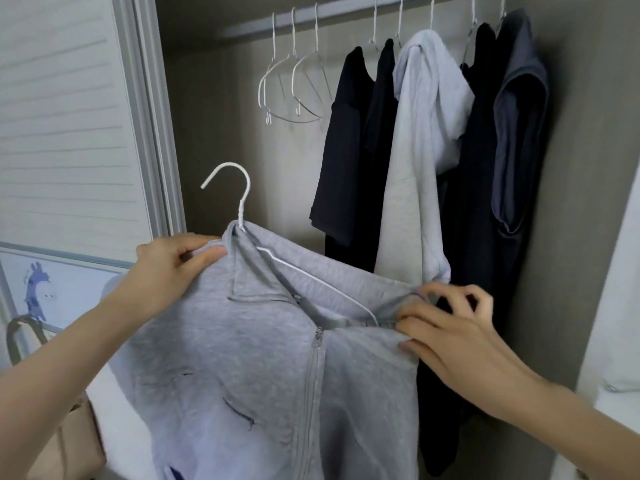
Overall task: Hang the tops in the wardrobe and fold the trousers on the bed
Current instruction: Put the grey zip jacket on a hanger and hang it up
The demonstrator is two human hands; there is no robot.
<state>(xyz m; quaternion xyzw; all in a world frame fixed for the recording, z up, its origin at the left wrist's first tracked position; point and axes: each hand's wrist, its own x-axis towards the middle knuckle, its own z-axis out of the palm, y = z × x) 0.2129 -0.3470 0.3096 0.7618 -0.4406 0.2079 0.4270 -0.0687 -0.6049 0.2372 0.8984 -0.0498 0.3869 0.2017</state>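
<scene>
- On the wardrobe rail (346, 12) you have open room between the empty hangers (294, 88) and the sliding door frame (152, 116) to their left.
- The rail's right half is packed: dark tops (349, 140), a pale grey top (415, 161) and more dark tops against the right wall.
- The grey zip jacket (259, 358) fills the foreground between you and the lower wardrobe.

Beige bag (69, 441) – lower left

I see my left hand (173, 261) gripping the white hanger (242, 202) inside the grey zip top (242, 358) while my right hand (450, 327) pinches its shoulder, near the wardrobe rail (346, 15).
</scene>
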